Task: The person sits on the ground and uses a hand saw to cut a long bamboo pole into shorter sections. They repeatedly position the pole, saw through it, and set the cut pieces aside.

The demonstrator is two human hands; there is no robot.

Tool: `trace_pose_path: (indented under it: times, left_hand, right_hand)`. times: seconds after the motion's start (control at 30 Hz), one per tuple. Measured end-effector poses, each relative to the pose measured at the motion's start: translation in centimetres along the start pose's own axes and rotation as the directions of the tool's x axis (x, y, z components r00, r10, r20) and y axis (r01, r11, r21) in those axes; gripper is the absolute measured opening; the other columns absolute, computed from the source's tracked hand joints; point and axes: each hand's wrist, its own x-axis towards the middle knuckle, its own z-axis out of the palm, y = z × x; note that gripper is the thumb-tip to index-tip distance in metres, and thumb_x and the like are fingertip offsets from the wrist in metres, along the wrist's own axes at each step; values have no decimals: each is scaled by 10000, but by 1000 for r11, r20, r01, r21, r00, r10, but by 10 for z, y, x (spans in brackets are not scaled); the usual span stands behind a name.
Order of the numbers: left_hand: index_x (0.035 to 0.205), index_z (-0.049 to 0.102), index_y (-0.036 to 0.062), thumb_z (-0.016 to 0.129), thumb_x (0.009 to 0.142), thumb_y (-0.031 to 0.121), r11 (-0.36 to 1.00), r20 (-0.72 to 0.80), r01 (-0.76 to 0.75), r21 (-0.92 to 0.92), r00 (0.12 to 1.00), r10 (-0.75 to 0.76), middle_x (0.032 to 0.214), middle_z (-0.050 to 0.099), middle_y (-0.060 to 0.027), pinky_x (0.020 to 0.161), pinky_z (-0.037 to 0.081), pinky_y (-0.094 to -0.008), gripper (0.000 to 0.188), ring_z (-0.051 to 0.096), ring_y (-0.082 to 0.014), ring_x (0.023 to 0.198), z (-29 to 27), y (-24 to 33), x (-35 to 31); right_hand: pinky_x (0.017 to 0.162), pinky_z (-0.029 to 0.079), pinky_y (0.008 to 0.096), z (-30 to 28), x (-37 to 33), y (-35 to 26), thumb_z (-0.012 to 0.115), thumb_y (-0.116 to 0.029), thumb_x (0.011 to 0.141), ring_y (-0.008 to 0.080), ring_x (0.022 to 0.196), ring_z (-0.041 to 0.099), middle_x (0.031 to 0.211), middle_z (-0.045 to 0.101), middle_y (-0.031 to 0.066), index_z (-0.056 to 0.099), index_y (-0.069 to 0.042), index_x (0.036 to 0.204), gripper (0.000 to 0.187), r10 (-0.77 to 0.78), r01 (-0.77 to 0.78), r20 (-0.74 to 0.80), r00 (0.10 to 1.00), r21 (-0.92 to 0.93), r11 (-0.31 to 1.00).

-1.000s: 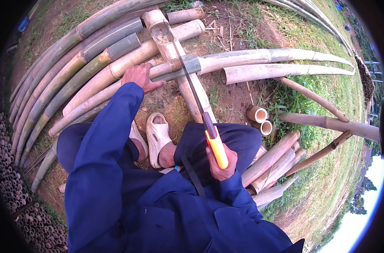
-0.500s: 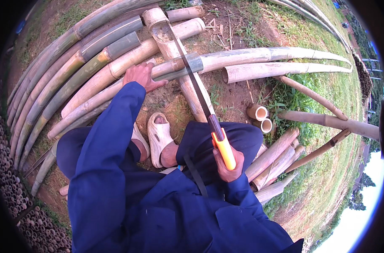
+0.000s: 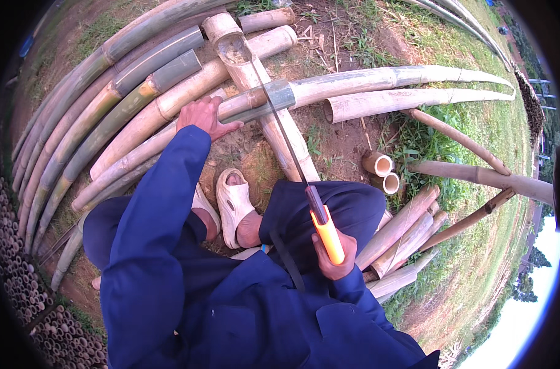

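My right hand (image 3: 336, 253) is closed round the orange-yellow handle of a hand saw (image 3: 290, 149). Its long dark blade points away from me and lies across a bamboo pole (image 3: 329, 85), at a green-grey section. My left hand (image 3: 204, 118) grips the same pole to the left of the blade, thumb stretched along the near side and fingers over the top. Under the pole runs a thick bamboo piece (image 3: 282, 136) as a support, with a hollow cut near its far end. Whether the blade has cut into the pole cannot be made out.
Several bamboo poles (image 3: 117, 92) lie side by side at the left. Another pole (image 3: 415, 103) lies to the right, near two short hollow bamboo pieces (image 3: 376, 163). Cut lengths (image 3: 404, 237) are heaped beside my right knee. Stacked bamboo ends (image 3: 15, 258) show at the lower left.
My right hand with the saw has shifted slightly down toward me, and the blade now shows more edge-on. My left hand keeps its hold on the pole. The view has shifted a little.
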Motion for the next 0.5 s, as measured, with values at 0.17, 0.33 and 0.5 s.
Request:
trace_pose_path:
  times: [0.17, 0.33, 0.5]
  left_hand:
    - [1179, 721, 64, 733, 714, 806, 999, -33, -40, -29, 999, 39, 1029, 748, -166, 829, 592, -485, 876, 739, -369, 959, -7, -1, 8]
    - [1186, 722, 68, 718, 713, 824, 998, 2, -42, -50, 999, 42, 1041, 746, -168, 828, 588, -485, 892, 741, -357, 958, -2, -11, 9]
    - [1187, 719, 67, 709, 715, 833, 1000, 24, -10, -10, 1000, 11, 1048, 748, -167, 846, 587, -476, 900, 741, -345, 970, 0, -4, -1]
  right_hand:
    - [648, 488, 274, 53, 122, 1, 734, -61, 955, 91, 674, 585, 754, 658, 43, 713, 37, 1069, 152, -70, 77, -55, 996, 137, 988]
    - [674, 537, 303, 15, 44, -3, 722, -9, 918, 162, 695, 694, 797, 718, 116, 720, 26, 1154, 238, 33, -35, 27, 999, 66, 997]
    - [669, 540, 304, 10, 9, 0, 719, 17, 903, 191, 709, 729, 819, 731, 132, 726, 24, 1152, 249, -21, 23, -57, 998, 30, 999]
